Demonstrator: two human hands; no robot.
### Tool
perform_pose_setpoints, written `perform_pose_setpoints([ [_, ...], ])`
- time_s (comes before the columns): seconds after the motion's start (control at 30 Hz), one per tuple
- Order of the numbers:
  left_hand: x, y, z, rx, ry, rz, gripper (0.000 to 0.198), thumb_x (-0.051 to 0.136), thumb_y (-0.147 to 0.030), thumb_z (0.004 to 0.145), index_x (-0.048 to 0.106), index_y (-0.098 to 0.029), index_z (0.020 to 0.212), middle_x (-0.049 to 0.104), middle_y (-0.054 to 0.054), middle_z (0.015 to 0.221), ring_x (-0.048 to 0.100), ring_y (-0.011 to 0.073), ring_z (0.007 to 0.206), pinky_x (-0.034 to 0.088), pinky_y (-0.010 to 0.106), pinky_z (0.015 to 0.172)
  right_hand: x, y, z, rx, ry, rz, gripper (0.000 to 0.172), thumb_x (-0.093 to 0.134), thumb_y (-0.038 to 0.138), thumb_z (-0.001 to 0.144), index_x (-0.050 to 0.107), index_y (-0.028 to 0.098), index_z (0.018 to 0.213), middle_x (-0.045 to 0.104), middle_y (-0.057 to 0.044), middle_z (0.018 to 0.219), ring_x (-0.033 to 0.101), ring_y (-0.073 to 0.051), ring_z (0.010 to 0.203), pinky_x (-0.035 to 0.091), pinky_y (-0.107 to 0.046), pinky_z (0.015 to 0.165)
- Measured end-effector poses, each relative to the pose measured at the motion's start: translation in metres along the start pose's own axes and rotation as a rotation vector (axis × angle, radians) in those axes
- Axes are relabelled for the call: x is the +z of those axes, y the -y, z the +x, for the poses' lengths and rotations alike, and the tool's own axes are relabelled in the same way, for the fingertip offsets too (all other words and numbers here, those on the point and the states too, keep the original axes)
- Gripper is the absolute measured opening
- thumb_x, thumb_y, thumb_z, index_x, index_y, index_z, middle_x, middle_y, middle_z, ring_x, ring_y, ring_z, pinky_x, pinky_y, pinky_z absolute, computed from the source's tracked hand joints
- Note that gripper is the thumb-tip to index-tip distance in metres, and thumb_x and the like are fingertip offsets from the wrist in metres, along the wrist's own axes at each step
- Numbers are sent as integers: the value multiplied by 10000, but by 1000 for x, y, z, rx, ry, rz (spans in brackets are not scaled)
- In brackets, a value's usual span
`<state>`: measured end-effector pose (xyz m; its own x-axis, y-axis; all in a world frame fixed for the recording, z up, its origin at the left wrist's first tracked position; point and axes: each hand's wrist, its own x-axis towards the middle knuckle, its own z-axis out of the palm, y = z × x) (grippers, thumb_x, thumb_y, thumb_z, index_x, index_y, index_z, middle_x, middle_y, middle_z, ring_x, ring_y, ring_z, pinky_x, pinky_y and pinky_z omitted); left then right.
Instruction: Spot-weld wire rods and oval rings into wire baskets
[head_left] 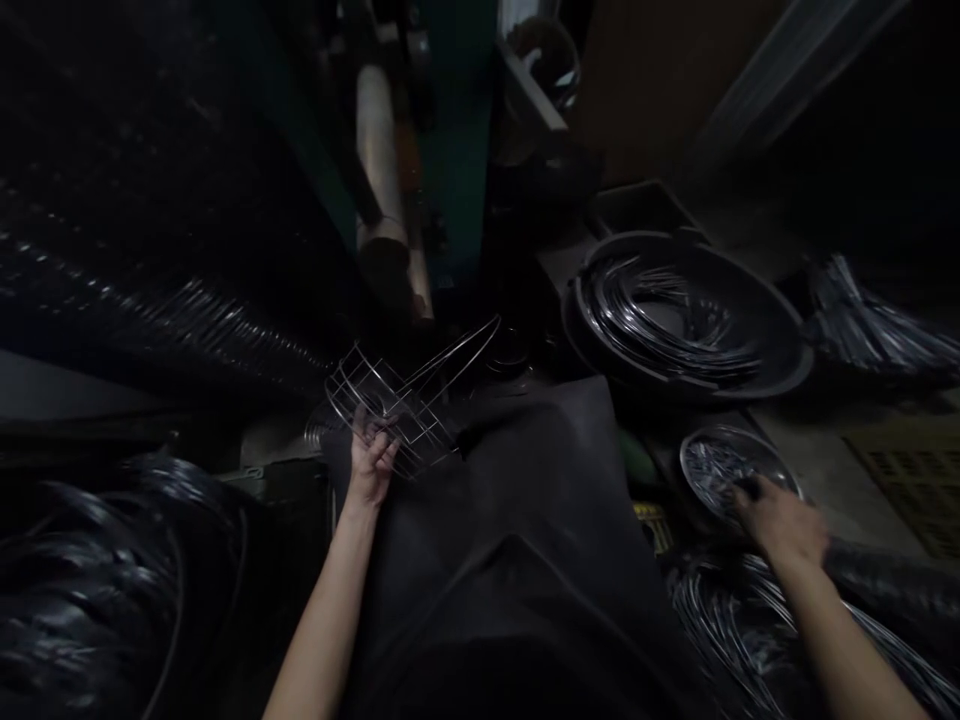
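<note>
My left hand (372,455) is closed round the thin wires of a wire basket (420,425), which is tilted above my dark-covered lap (540,480). A long looped wire sticks up from the basket to the right. On the right side, my right hand (787,520) reaches over the rim of a round metal bowl (709,440). Small shiny metal pieces (712,472) lie in that bowl. Motion blur smears the right fingers, and their tips are among or over the pieces, so what they hold does not show.
A machine with a pale cylinder (379,140) stands ahead. At right, a wide dark basin (780,300) holds bent wire rings (645,340), and a bundle of wires (870,320) lies beyond. More wire rings are at lower right (720,620) and lower left (97,570).
</note>
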<state>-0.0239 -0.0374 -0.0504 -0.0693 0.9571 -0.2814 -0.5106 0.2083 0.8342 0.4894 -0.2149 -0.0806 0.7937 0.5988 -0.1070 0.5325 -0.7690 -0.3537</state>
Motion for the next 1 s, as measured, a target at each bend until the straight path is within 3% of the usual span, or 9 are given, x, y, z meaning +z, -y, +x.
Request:
perform_pose_setpoints([
  [0.1,-2,-4,2,21,1,-19,724,837,-295,586,531,-336,1241,610,13,992,607,182,1065,536,284,832,-18,67,-26,51,24,56,164,582,442,663,568,291,602,661,-196,770,620,-440,945,434,-593,829],
  [0.17,-3,-5,2,36,1,-32,714,837,-292,585,540,-336,1233,602,6,986,608,179,1057,540,286,832,-24,134,-50,-84,169,299,274,606,526,664,661,264,721,702,-142,853,641,-372,909,466,-527,828],
  [0.3,-6,-6,0,27,12,-34,716,846,-309,581,550,-329,1233,593,19,1030,597,188,1072,546,279,819,-15,269,-85,-256,454,777,354,712,522,616,704,184,724,698,-66,720,638,-218,714,496,-354,709],
  [0.37,-9,-6,-2,28,14,-33,721,848,-315,584,549,-327,1239,588,25,1061,591,186,1072,548,280,818,-6,318,-95,-251,550,926,351,756,491,588,694,162,695,663,-37,621,605,-163,604,463,-280,583],
  [0.43,-14,-5,-2,31,9,-37,722,845,-328,590,545,-322,1246,584,25,1060,597,178,1031,555,295,817,2,350,-100,-217,643,1051,345,797,449,546,683,149,674,647,-25,590,588,-133,551,416,-232,498],
  [0.53,-22,-4,-1,12,11,-55,728,833,-343,610,524,-332,1269,573,7,1013,605,154,934,557,364,857,8,374,-107,-151,776,1186,349,846,387,490,684,137,672,661,-30,619,599,-115,552,393,-196,460],
  [0.7,-25,-2,1,-6,10,-102,719,810,-316,643,495,-354,1288,552,-11,1021,595,129,884,534,448,924,12,389,-120,62,895,1345,386,901,318,411,686,139,678,660,-9,624,600,-83,574,399,-151,462],
  [1.0,-20,-13,0,-55,-37,-92,761,841,-313,605,498,-329,1285,562,-12,985,601,123,859,554,335,844,13,400,-124,163,947,1339,318,881,211,473,689,132,714,655,3,644,533,-43,515,368,-122,407],
])
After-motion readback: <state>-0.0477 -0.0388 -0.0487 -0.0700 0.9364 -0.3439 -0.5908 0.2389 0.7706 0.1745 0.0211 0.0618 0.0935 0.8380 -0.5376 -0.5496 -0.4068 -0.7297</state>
